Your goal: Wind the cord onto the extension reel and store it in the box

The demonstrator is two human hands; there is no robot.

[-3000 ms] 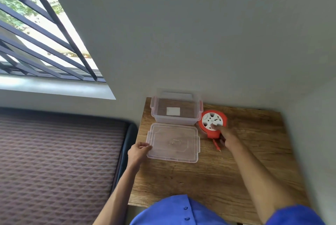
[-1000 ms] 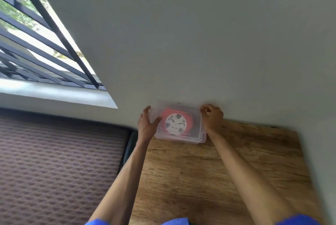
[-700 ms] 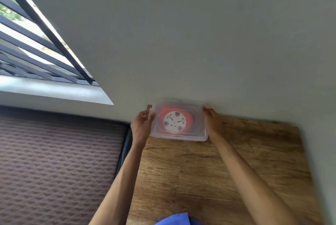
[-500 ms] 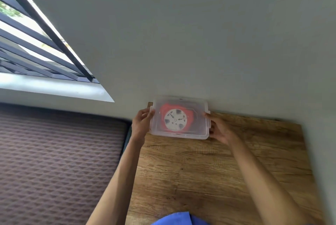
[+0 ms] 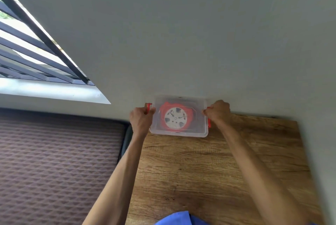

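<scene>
A clear plastic box (image 5: 200,130) with its lid on stands at the far left corner of the wooden table (image 5: 218,170), against the wall. Through the lid I see the red extension reel (image 5: 176,117) with its white round face; no cord shows outside the box. My left hand (image 5: 141,119) grips the red latch (image 5: 148,107) on the box's left end. My right hand (image 5: 217,111) is closed on the red latch (image 5: 209,123) at the right end. Both hands touch the box.
A grey wall rises right behind the box. A brown quilted mattress (image 5: 54,161) lies left of the table, below a barred window (image 5: 27,52). Bare wooden table stretches in front of and to the right of the box.
The reel went from the table into the box and the lid was put on. Over the last half second both hands shifted from the box's ends onto the red side latches.
</scene>
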